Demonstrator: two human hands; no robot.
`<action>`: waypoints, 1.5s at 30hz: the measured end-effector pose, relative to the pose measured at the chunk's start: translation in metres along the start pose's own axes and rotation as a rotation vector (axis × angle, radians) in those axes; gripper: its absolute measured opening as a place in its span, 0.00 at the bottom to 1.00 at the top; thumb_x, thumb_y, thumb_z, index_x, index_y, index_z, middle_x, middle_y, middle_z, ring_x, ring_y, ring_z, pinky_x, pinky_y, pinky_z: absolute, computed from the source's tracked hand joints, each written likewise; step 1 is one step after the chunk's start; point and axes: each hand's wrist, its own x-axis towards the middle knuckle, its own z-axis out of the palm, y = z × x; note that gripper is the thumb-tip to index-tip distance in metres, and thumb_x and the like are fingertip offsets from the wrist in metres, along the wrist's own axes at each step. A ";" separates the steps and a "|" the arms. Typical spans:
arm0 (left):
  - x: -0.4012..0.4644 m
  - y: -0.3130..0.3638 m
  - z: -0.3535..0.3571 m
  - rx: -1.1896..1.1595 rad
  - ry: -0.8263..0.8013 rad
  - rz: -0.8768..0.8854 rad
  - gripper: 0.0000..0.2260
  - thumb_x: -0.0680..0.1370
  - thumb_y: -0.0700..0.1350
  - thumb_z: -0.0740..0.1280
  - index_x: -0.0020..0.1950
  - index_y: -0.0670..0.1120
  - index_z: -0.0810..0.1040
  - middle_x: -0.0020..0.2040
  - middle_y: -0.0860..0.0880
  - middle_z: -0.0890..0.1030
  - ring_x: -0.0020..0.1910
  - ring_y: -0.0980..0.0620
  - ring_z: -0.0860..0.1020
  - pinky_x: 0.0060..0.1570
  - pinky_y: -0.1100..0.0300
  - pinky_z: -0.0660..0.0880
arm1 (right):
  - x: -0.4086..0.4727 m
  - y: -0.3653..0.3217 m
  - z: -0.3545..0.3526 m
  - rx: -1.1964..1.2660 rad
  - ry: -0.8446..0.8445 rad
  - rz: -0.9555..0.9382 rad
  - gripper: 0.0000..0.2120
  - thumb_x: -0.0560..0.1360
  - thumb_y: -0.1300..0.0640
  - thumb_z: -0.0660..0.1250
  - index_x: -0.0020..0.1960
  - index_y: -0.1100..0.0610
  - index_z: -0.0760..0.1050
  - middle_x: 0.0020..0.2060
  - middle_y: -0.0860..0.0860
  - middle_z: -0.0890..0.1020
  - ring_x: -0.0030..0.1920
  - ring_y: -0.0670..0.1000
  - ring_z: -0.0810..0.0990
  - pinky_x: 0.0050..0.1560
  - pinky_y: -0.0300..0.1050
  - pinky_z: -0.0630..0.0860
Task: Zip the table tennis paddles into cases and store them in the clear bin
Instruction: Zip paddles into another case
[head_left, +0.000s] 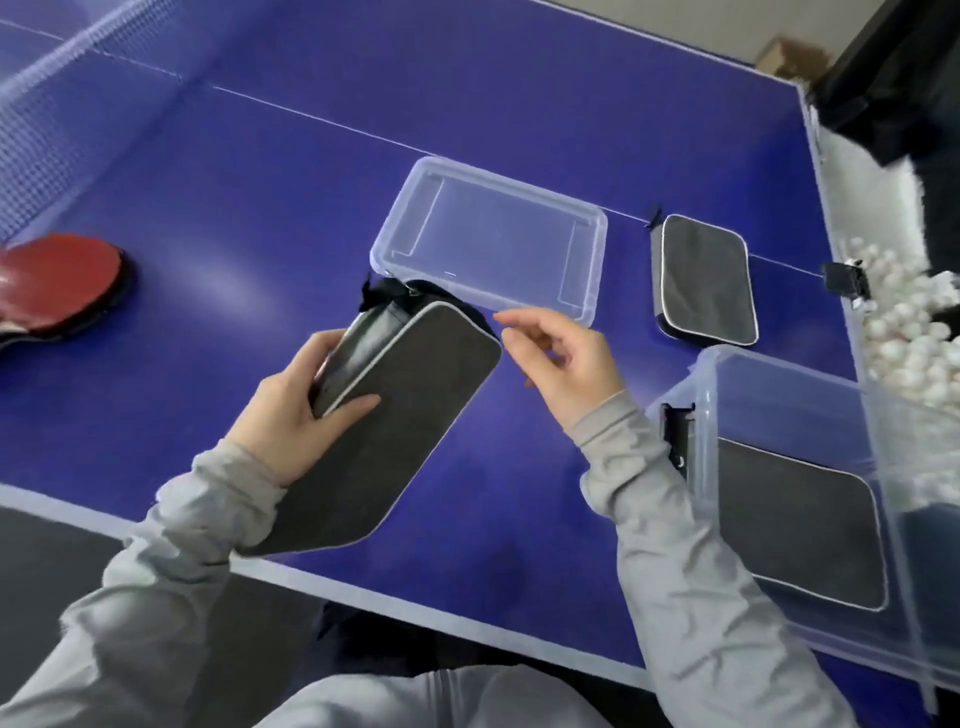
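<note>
a grey case (395, 415) is gripped by the left hand (291, 410) above the blue table (234, 208); the right hand (561, 364) is held loosely open beside it, near the table's front edge.

Place: indoor table tennis room, for practice or recreation
Table: blue table tennis table with white edge and centre lines (260, 171); fills most of the view
Net: blurred white-mesh net (31, 104) across the far left corner
Balls: heap of small white balls (914, 332) in a catch tray clipped to the right edge
Paddle: red-rubber paddle (57, 280) lying at left
Surroundings: dark floor below; pale wall and brown cardboard box (795, 54) at top right
</note>
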 end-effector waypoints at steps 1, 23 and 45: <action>0.010 -0.009 -0.011 0.033 -0.052 0.018 0.21 0.71 0.50 0.73 0.57 0.63 0.67 0.39 0.64 0.79 0.40 0.68 0.77 0.40 0.78 0.69 | 0.011 -0.007 0.017 -0.018 0.028 -0.006 0.07 0.75 0.60 0.65 0.50 0.52 0.79 0.39 0.47 0.78 0.39 0.47 0.74 0.46 0.49 0.74; 0.068 -0.065 -0.061 0.048 -0.401 0.142 0.21 0.72 0.48 0.72 0.63 0.52 0.70 0.47 0.55 0.81 0.46 0.49 0.80 0.52 0.50 0.75 | 0.063 -0.035 0.093 -0.179 0.055 0.028 0.05 0.69 0.69 0.66 0.39 0.62 0.78 0.29 0.50 0.77 0.30 0.48 0.73 0.35 0.36 0.72; 0.061 -0.073 -0.082 -0.645 -0.157 -0.117 0.16 0.67 0.42 0.73 0.51 0.57 0.78 0.39 0.52 0.85 0.37 0.56 0.82 0.37 0.62 0.79 | 0.030 0.032 0.058 -0.039 0.218 0.274 0.06 0.71 0.68 0.68 0.40 0.58 0.77 0.30 0.51 0.79 0.26 0.40 0.75 0.32 0.31 0.75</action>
